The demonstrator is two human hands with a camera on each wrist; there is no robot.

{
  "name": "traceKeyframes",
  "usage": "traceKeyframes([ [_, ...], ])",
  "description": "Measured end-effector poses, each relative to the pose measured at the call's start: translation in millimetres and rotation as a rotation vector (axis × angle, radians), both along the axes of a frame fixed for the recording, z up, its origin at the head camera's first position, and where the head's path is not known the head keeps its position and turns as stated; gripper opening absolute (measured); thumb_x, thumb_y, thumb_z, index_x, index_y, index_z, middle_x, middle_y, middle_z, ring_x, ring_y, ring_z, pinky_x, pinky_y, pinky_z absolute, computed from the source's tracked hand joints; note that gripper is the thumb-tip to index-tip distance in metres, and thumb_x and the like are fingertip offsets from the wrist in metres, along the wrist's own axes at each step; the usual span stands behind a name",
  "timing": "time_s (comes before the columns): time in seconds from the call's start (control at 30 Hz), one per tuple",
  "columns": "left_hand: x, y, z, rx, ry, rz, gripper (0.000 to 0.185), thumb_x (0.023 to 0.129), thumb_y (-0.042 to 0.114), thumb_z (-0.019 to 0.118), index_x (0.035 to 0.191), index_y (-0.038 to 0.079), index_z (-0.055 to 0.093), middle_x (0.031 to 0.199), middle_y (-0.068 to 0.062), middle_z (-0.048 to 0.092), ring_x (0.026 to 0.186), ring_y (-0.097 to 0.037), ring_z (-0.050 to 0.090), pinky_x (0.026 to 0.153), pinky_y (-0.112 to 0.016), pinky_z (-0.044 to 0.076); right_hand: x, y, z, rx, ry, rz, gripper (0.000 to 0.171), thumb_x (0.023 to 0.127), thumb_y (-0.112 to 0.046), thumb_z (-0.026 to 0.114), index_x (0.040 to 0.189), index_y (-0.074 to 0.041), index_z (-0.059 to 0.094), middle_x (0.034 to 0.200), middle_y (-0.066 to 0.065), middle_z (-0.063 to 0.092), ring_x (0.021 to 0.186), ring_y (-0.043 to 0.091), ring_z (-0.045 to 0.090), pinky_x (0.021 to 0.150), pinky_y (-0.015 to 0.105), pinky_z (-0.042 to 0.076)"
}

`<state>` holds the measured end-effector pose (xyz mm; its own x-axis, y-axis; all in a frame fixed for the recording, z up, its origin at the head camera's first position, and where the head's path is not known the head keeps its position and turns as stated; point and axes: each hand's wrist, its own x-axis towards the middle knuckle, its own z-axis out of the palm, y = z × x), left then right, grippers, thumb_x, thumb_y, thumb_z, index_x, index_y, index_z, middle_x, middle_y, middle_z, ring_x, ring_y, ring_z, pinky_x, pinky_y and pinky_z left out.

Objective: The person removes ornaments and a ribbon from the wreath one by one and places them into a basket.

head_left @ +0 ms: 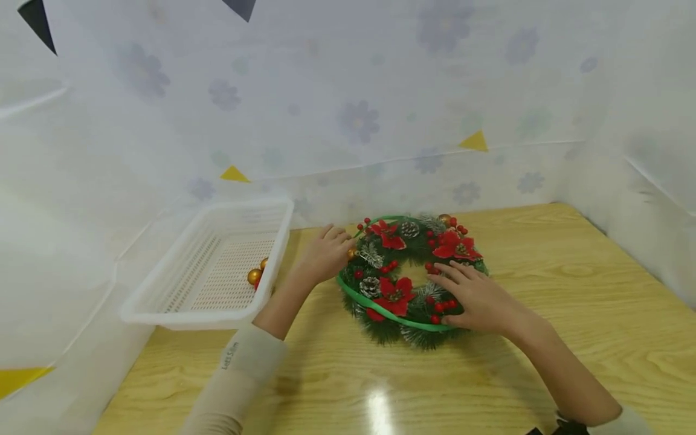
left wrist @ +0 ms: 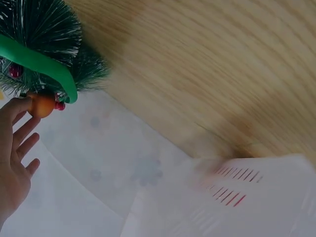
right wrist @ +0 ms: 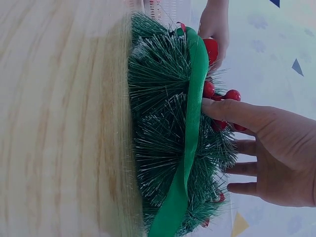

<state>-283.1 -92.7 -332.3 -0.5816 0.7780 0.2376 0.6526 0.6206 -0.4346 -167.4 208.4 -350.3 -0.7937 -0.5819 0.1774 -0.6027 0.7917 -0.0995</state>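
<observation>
A green Christmas wreath (head_left: 380, 331) with red poinsettias, pine cones and red berries lies on the wooden table. Along its near side runs a green ribbon (head_left: 375, 307), which continues round the far left. At the wreath's left edge, my left hand (head_left: 326, 254) pinches a gold ball (left wrist: 43, 104) between thumb and index finger; the other fingers are spread. My right hand (head_left: 481, 300) rests over the wreath's right side, fingers extended. In the right wrist view its thumb (right wrist: 227, 111) lies beside the ribbon, near red berries (right wrist: 232, 95).
A white plastic basket (head_left: 217, 317) stands left of the wreath, with gold balls (head_left: 254, 276) and something red along its right wall. Behind the table (head_left: 571, 290) hangs a pale flowered sheet (head_left: 326, 121), with more of it at both sides.
</observation>
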Motion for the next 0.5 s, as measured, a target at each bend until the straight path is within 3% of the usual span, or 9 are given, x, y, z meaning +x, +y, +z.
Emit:
traceKeyframes([
  [0.23, 0.2, 3, -10.9, -0.103, 0.007, 0.056, 0.042, 0.089, 0.027, 0.061, 0.128, 0.015, 0.052, 0.125, -0.005, 0.053, 0.121, -0.022, 0.042, 0.106, -0.041, 0.026, 0.8, -1, -0.4, -0.011, -0.011, -0.007, 0.077, 0.073, -0.033, 0.077, 0.136, -0.003, 0.043, 0.137, 0.023, 0.036, 0.123, 0.047, 0.030, 0.092, 0.064, 0.031],
  [0.5, -1.9, 2, -18.0, -0.018, 0.074, -0.011, 0.035, 0.084, 0.019, 0.068, 0.117, 0.013, 0.059, 0.115, -0.006, 0.059, 0.115, -0.024, 0.048, 0.104, -0.042, 0.029, -0.3, 0, -2.0, -0.007, -0.009, -0.008, 0.077, 0.074, -0.033, 0.076, 0.136, -0.002, 0.043, 0.138, 0.023, 0.036, 0.123, 0.047, 0.030, 0.092, 0.064, 0.031],
])
